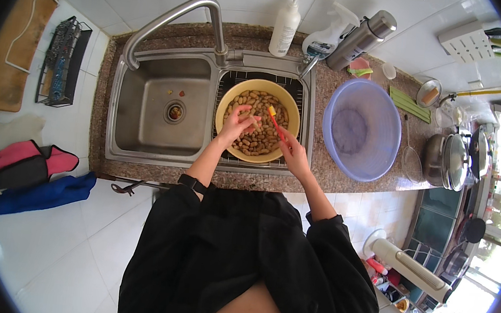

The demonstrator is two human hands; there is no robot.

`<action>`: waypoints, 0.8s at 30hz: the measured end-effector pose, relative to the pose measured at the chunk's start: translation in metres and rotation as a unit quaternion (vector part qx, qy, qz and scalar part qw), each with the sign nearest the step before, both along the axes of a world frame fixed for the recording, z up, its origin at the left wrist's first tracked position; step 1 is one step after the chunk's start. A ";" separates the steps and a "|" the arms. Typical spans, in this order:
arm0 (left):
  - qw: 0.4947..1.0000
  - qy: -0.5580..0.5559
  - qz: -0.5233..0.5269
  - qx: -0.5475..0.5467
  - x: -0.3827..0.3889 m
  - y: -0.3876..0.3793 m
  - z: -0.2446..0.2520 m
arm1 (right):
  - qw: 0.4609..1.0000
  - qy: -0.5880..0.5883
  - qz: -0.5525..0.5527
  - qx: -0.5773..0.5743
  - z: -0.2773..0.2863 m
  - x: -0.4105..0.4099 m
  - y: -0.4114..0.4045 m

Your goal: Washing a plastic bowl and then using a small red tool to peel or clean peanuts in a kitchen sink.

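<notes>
A yellow bowl (295, 136) filled with unshelled peanuts (256, 145) stands on a dark wire rack (303, 91) over the right sink basin. My right hand (294, 154) grips the red handle of a toothbrush (276, 122), its yellow-bristled head raised above the peanuts. Over the left part of the bowl is my left hand (237, 126), fingers curled around something small and pale, which looks like a peanut. The fingers partly hide it.
Left of the bowl lies the steel sink basin (148, 92) with scraps at its drain, under a curved faucet (178, 11). A purple plastic basin (361, 131) stands on the granite counter to the right. Behind are a pump bottle (285, 26), a spray bottle (323, 39) and a steel flask (361, 40).
</notes>
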State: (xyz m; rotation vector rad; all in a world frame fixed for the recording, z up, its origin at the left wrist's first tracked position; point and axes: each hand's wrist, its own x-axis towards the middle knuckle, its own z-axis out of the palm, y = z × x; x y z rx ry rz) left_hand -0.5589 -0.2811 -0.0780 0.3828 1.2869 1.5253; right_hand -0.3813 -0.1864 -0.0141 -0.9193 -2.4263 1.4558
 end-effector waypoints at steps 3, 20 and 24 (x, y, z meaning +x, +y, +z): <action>0.992 -0.100 0.033 0.068 0.003 0.006 0.014 | 0.981 0.039 -0.032 -0.190 0.016 -0.004 0.000; 0.968 -0.117 0.186 0.122 0.010 0.014 0.058 | 0.995 0.086 0.041 -0.026 0.035 -0.035 -0.002; 0.952 -0.125 0.230 0.161 0.005 0.009 0.056 | 0.993 0.108 0.043 -0.012 0.028 -0.024 -0.005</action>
